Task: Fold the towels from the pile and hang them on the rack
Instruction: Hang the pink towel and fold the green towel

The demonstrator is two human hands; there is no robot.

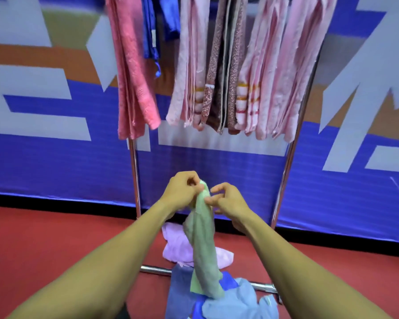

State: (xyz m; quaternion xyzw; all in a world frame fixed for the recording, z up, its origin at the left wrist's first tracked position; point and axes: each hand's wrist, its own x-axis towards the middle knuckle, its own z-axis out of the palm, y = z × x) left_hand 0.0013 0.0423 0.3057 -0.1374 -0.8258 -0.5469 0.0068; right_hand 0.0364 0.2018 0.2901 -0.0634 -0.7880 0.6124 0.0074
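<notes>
We hold a pale green towel [203, 245] by its top end, in front of the rack [286, 171], and it hangs down in a loose, narrow bunch over the pile [217, 302] on the red floor [55, 238]. Our left hand [184, 192] has its grip closed on the towel's upper edge, fingers curled round the cloth. Our right hand [228, 201] pinches the same edge just beside it between thumb and fingers, the other fingers curled loosely; both bare forearms reach in from the lower corners of the view.

Under the towel's hanging end, the pile lies at the rack's near bottom bar [157, 270], with blue and light blue cloths [235, 305] bunched together and partly covering the bar. A lilac towel [177, 247] lies crumpled on the floor just behind that bar, between the rack's two chrome uprights.

Above, the rack's top part already carries hung towels: a coral pink one [134, 72] at the left end, a shiny blue one [152, 31] beside it, then a close row of pale pink towels [274, 72] with a brown speckled one [226, 72] among them, reaching to the right upright. Behind the rack stands a blue banner [55, 162] with large pale characters, its lower edge meeting the floor.
</notes>
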